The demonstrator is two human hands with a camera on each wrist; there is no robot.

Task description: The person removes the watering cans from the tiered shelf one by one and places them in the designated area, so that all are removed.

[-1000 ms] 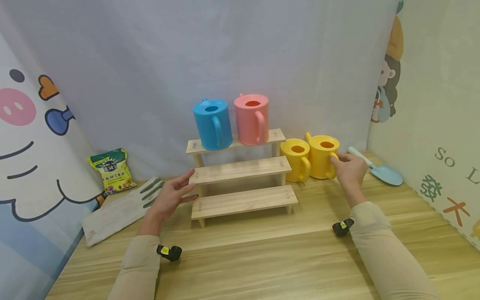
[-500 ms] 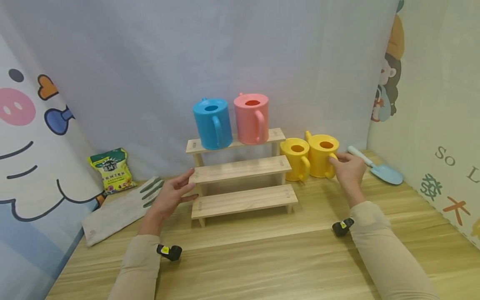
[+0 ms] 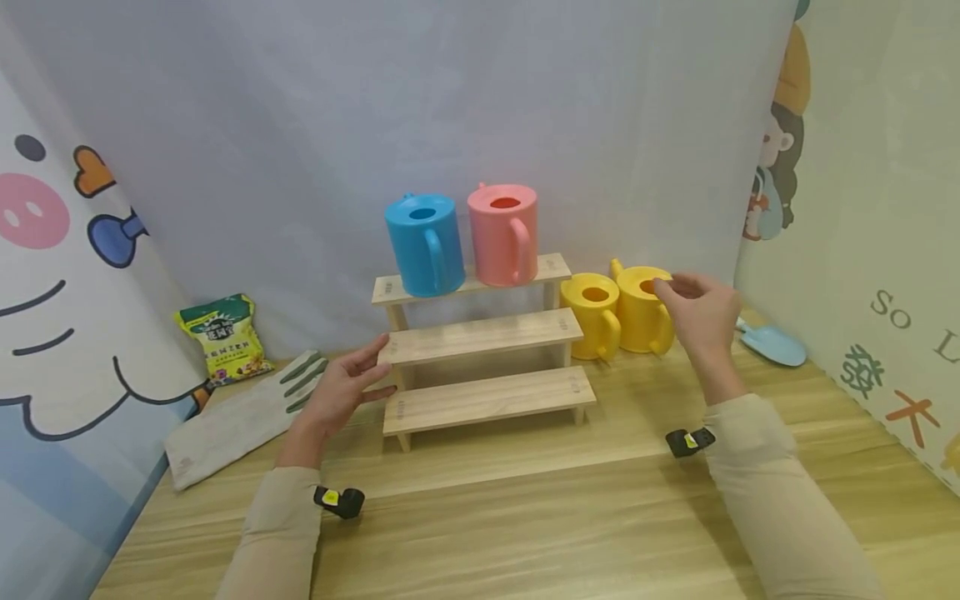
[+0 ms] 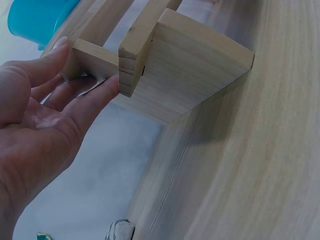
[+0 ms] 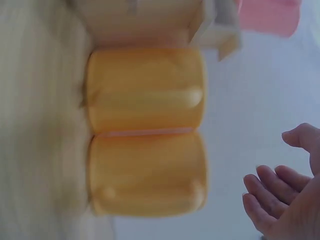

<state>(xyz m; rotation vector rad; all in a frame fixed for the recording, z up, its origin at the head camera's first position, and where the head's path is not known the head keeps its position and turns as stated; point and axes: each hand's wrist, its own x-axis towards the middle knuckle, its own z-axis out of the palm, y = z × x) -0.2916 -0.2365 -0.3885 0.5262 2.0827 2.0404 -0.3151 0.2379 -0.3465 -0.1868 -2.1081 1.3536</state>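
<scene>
1. Four small watering cans are showing, two on the wooden stepped shelf point(image 3: 480, 337) and two on the table point(image 3: 525, 517); listing is going left to right.
2. Seed bag point(image 3: 222, 337) is leaning against the backdrop far left; a grey glove point(image 3: 240, 417) is lying on the table beside it.
3. Left hand point(image 3: 345, 387) is resting against the left end of the shelf's middle step, fingers point(image 4: 75, 102) straight and touching the wood, released, grasping nothing.
4. Blue can point(image 3: 425, 246) and pink can point(image 3: 504, 235) are standing upright side by side on the top step, handles facing the person.
5. Left yellow can point(image 3: 592, 317) is sitting on the table just right of the shelf, touching the right yellow can point(image 3: 641, 321).
6. Right hand point(image 3: 697, 312) is hovering over the right yellow can's rim; in the right wrist view the fingers point(image 5: 270, 192) are loosely curled and apart from the can, so the grip is released, holding nothing.
7. Blue trowel point(image 3: 772, 342) is lying on the table far right, partly hidden behind the right hand.
</scene>
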